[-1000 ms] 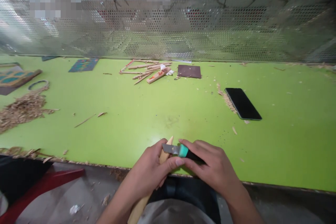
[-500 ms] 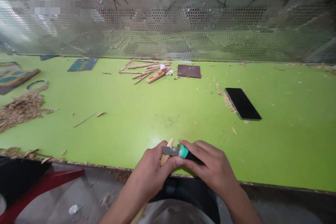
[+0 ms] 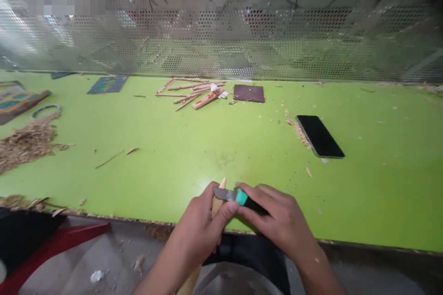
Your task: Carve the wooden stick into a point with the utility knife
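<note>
The fingers of a left hand [image 3: 199, 223] clamp a pale tan wooden stick [image 3: 217, 206], its smooth, tapered point rising just beyond them and its shaft running back below the wrist. The fingers of the right hand [image 3: 280, 214] grip a metal-bladed knife with a teal-and-black handle [image 3: 241, 197], blade across the stick. Beyond both, gray marks [image 3: 224, 159] on the lime-green bench [image 3: 166, 138] are too faint to read.

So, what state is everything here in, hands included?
Left hand: closed around wooden stick
Wooden stick: tip tapered
Right hand: closed around knife
Knife: blade exposed, across the stick
Phone: face up, screen dark
Wood shavings: heaped loose
Thin sticks: loosely piled
White scrap: crumpled, on floor
</note>
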`<action>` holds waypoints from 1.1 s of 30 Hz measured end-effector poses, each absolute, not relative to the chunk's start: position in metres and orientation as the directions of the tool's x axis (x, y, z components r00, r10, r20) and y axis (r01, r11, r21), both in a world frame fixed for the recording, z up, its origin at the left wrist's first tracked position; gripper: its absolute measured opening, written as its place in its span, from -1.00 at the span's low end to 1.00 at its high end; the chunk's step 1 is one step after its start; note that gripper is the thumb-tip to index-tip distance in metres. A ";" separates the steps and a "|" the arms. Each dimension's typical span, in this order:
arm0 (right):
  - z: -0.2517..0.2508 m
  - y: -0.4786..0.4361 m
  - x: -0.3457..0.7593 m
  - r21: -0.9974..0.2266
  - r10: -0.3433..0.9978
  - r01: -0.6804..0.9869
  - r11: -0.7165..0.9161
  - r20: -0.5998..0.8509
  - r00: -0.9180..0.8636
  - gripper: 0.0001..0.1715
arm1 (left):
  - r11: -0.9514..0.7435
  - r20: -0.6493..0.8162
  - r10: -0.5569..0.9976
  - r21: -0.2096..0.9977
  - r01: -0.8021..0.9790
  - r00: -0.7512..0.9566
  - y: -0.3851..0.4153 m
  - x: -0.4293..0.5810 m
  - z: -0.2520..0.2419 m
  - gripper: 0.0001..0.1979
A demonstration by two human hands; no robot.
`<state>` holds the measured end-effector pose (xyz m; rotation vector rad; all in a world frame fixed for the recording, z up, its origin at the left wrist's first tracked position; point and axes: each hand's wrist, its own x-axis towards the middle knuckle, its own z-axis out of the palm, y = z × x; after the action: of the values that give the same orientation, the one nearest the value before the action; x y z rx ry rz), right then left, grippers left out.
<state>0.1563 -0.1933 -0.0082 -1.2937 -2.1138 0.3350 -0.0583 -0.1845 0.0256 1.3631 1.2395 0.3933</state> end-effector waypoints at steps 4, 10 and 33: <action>-0.010 -0.195 0.155 -0.535 0.875 0.698 0.476 0.369 -0.314 -0.54 | 0.189 -0.368 0.886 0.842 0.506 0.282 -0.188 -0.053 0.026 -0.61; -0.015 -0.195 0.155 -0.555 0.902 0.741 0.379 0.402 -0.161 -0.54 | 0.171 -0.326 0.930 0.794 0.584 0.171 -0.194 -0.043 0.028 -0.62; -0.014 -0.190 0.156 -0.607 0.922 0.753 0.254 0.388 0.002 -0.61 | 0.308 -0.396 0.810 0.915 0.260 0.433 -0.181 -0.062 0.025 -0.65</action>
<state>0.1561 -0.1902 -0.0137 -1.5368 -1.7852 0.2883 -0.0616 -0.1806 0.0249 1.2480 1.1110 0.4848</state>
